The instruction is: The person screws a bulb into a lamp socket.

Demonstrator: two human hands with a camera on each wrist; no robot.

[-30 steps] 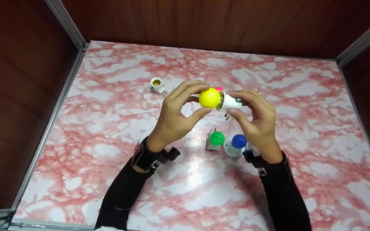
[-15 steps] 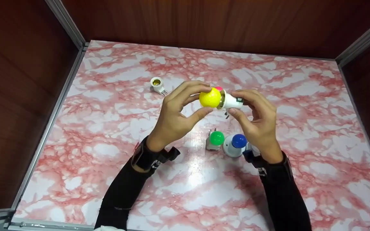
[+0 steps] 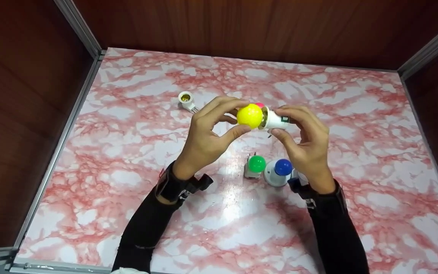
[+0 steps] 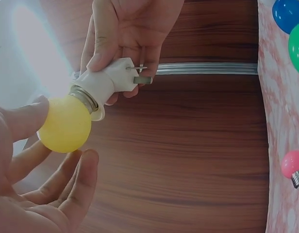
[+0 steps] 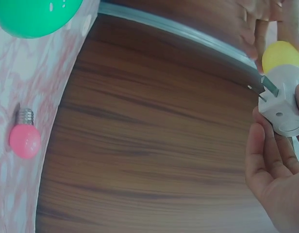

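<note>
My left hand (image 3: 207, 131) pinches a yellow light bulb (image 3: 249, 116) between thumb and fingers, raised over the table. Its metal screw base points right, into the mouth of a white lamp socket (image 3: 275, 120). Some of the thread still shows outside the socket's rim in the left wrist view. My right hand (image 3: 308, 140) grips the socket's body by thumb and fingers. Flat metal plug prongs (image 4: 142, 79) stick out from the socket's side. A pink bulb (image 5: 25, 141) lies on the table behind the held pair, mostly hidden in the head view.
Near the right forearm stand a green bulb (image 3: 257, 164) in a white plug-in holder and a blue bulb (image 3: 283, 167) on a round white base. Another white socket (image 3: 186, 100) lies at the back left. Brown wood-grain panels (image 3: 242, 30) wall the marbled table (image 3: 108, 213).
The socket has turned slightly in my right hand, its prongs now less visible in the head view. Both hands stay nearly in place, with the bulb a touch further right.
</note>
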